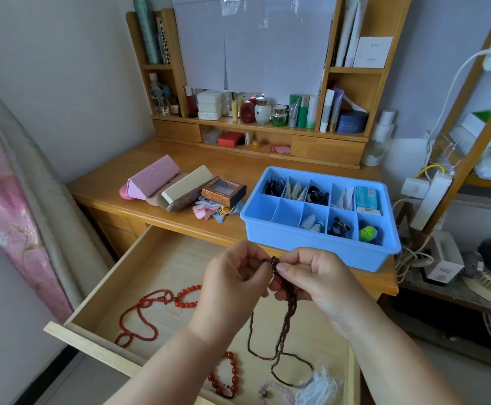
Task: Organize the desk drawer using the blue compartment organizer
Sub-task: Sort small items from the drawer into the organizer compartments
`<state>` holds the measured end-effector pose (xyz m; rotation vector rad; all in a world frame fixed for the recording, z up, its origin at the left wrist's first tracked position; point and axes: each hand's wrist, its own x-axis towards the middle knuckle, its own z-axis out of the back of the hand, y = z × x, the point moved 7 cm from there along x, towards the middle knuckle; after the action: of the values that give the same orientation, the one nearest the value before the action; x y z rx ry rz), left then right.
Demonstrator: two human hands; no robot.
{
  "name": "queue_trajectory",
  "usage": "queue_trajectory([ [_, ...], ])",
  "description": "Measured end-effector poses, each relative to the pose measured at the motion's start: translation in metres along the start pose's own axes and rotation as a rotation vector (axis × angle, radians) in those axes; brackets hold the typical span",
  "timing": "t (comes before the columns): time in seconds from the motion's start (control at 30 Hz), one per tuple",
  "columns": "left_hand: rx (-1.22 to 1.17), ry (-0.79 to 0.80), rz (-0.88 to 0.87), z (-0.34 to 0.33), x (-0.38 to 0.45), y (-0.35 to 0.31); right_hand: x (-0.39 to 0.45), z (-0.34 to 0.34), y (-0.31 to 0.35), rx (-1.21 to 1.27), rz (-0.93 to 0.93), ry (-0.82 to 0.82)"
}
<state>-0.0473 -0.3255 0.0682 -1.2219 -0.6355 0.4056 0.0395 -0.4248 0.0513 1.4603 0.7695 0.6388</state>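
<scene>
Over the open drawer, both my hands pinch one dark beaded necklace. Left hand has fingers curled round the strand near its top; right hand pinches the beads between thumb and forefinger, just beside the left. Rest of the strand hangs in loops down to the drawer floor. Blue organizer sits on the desk behind the drawer, toward my right, well apart from my hands. Its two front-left compartments hold nothing; the others hold small items. Drawer floor: long red bead necklace and red bracelet at left, second red bracelet near the front, white tassel front right. Pink case and patterned box lie on the desk, left of the organizer.
</scene>
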Motion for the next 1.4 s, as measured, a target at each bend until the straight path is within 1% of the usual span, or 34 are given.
queue_trajectory([
  [0.1,0.064,-0.027,-0.045,0.001,-0.001,-0.001,0.0,0.0,-0.001,0.016,0.024,-0.026],
  [0.13,0.12,-0.015,-0.105,0.001,-0.002,-0.004,0.0,0.0,-0.001,0.042,0.003,-0.024],
  [0.23,0.335,0.078,-0.359,-0.003,-0.006,-0.016,0.001,0.001,-0.006,0.07,-0.095,-0.004],
  [0.27,0.344,0.112,-0.384,-0.004,-0.004,-0.015,0.001,0.002,-0.008,0.063,-0.12,-0.005],
  [0.3,0.33,0.148,-0.368,-0.004,-0.002,-0.012,0.003,0.004,-0.01,0.054,-0.133,-0.021],
  [0.37,0.305,0.26,-0.244,-0.006,0.007,0.001,0.008,0.01,-0.015,0.101,-0.155,-0.086],
  [0.43,0.182,0.444,-0.024,-0.011,0.009,0.022,0.011,0.011,-0.024,0.308,-0.201,-0.111],
  [0.5,-0.007,0.565,0.149,-0.014,0.004,0.039,0.012,0.006,-0.031,0.604,-0.233,-0.06],
  [0.53,-0.055,0.583,0.175,-0.014,0.002,0.044,0.011,0.003,-0.032,0.719,-0.232,-0.02],
  [0.57,-0.075,0.58,0.169,-0.012,0.002,0.046,0.011,0.002,-0.032,0.764,-0.224,0.028],
  [0.6,-0.077,0.57,0.149,-0.01,0.003,0.047,0.01,0.002,-0.031,0.723,-0.219,0.076],
  [0.63,-0.069,0.561,0.124,-0.008,0.004,0.046,0.009,0.003,-0.032,0.591,-0.216,0.11],
  [0.67,-0.06,0.557,0.102,-0.006,0.006,0.045,0.009,0.004,-0.033,0.37,-0.209,0.114],
  [0.7,-0.053,0.559,0.086,-0.005,0.008,0.044,0.01,0.008,-0.032,0.081,-0.183,0.079],
  [0.73,-0.042,0.568,0.076,-0.006,0.008,0.043,0.013,0.015,-0.03,-0.213,-0.143,-0.001],
  [0.77,-0.018,0.585,0.069,-0.008,0.008,0.044,0.015,0.021,-0.025,-0.45,-0.081,-0.114],
  [0.8,0.021,0.609,0.064,-0.011,0.005,0.045,0.016,0.023,-0.017,-0.598,-0.019,-0.217],
  [0.83,0.066,0.634,0.065,-0.014,0.002,0.048,0.016,0.026,-0.015,-0.625,0.012,-0.297],
  [0.87,0.099,0.657,0.078,-0.016,-0.001,0.052,0.017,0.031,-0.019,-0.489,-0.02,-0.351],
  [0.9,0.105,0.67,0.101,-0.017,-0.004,0.057,0.018,0.037,-0.027,-0.187,-0.091,-0.372],
  [0.93,0.074,0.673,0.138,-0.016,-0.007,0.062,0.018,0.036,-0.034,0.177,-0.159,-0.323],
  [0.97,0.006,0.662,0.185,-0.012,-0.008,0.067,0.019,0.033,-0.036,0.498,-0.181,-0.246],
  [1.0,-0.077,0.646,0.237,-0.008,-0.008,0.071,0.02,0.034,-0.033,0.681,-0.166,-0.175],
  [1.03,-0.15,0.631,0.282,-0.003,-0.007,0.074,0.019,0.038,-0.027,0.745,-0.122,-0.137],
  [1.07,-0.199,0.62,0.314,0.002,-0.007,0.078,0.019,0.044,-0.02,0.749,-0.06,-0.131],
  [1.1,-0.228,0.616,0.335,0.006,-0.006,0.081,0.02,0.051,-0.016,0.707,0.007,-0.163],
  [1.13,-0.243,0.616,0.349,0.009,-0.006,0.084,0.02,0.058,-0.011,0.579,0.07,-0.219],
  [1.2,-0.263,0.609,0.379,0.014,-0.005,0.091,0.016,0.068,0.005,0.13,0.2,-0.337],
  [1.27,-0.318,0.559,0.406,0.022,-0.004,0.098,0.01,0.078,0.016,-0.347,0.335,-0.437],
  [1.33,-0.388,0.438,0.404,0.033,0.0,0.102,0.003,0.088,0.024,-0.888,0.445,-0.638],
  [1.37,-0.415,0.373,0.402,0.04,0.003,0.105,0.0,0.089,0.026,-1.079,0.476,-0.728],
  [1.4,-0.44,0.316,0.404,0.044,0.005,0.106,-0.001,0.089,0.026,-1.186,0.479,-0.774],
])
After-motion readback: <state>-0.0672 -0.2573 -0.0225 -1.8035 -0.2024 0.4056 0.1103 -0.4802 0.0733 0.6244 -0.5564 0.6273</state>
